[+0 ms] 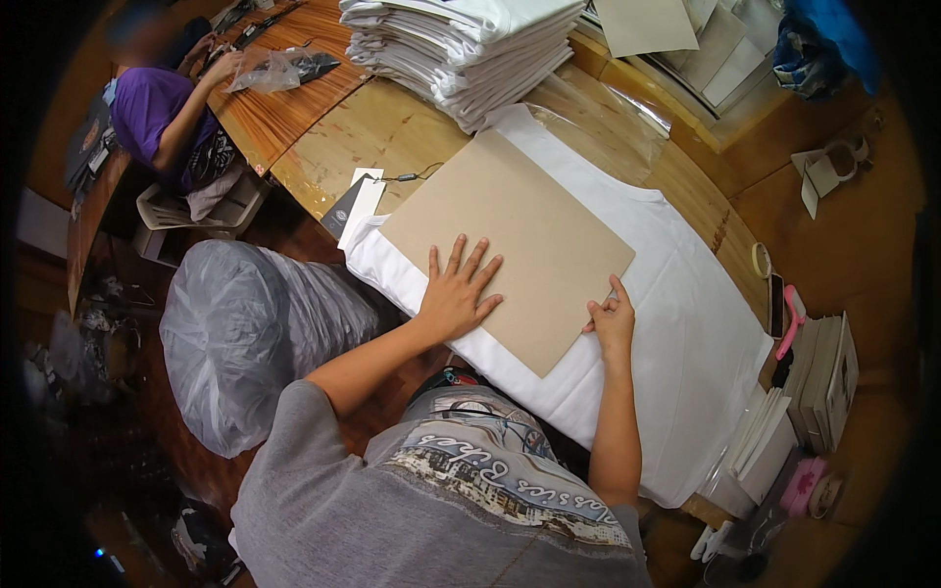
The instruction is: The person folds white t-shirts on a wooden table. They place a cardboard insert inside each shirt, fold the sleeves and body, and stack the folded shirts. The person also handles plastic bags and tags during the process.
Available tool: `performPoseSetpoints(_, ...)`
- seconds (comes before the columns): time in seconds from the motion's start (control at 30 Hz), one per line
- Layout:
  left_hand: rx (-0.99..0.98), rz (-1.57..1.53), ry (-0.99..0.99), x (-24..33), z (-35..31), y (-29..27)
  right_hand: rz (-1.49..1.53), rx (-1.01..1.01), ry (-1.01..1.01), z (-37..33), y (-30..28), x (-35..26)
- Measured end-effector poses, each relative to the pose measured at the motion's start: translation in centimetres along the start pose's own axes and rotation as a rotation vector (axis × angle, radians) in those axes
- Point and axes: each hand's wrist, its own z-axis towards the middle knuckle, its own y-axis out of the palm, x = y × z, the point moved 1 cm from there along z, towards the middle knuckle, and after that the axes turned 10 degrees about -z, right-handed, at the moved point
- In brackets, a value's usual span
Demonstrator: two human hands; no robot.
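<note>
With the left hand (pixel 456 294) spread flat on the board (pixel 510 245) and the right hand (pixel 613 318) curled at its edge, the board, lying on the shirt (pixel 686 323), could slide askew and rumple it.

left hand (pixel 457 294) flat, right hand (pixel 612 319) curled

This looks like a garment packing workshop. A tall stack of folded white shirts (pixel 461 49) sits on a long wooden table (pixel 392 127), with a white shirt (pixel 686 323) spread flat under a cardboard sheet (pixel 510 235). A hang tag (pixel 355 201) lies near it, a big stuffed plastic bag (pixel 245 333) stands on the floor, and another person (pixel 162 113) works at a neighbouring table.
</note>
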Motion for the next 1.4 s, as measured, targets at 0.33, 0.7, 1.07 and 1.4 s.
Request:
performPoseSetpoints(0.33, -0.106, 0.096, 0.062, 1.1, 2.9, -0.5, -0.465, -0.088, -0.022, 2.0, -2.3, -1.6)
performPoseSetpoints(0.7, -0.519, 0.244, -0.193, 7.0, 11.7, 0.8, -0.988, 0.460, -0.369, 20.4, -7.2, -1.6)
performPoseSetpoints(1.07, -0.461, 0.462, -0.224, 7.0, 10.8, 2.7, -1.048, 0.290, -0.609, 6.0, -7.0, -3.8)
performPoseSetpoints(1.4, -0.342, -0.003, 0.683, 5.7, 10.5, 2.4, -0.841, 0.243, -0.573, 2.9, -5.8, 4.3)
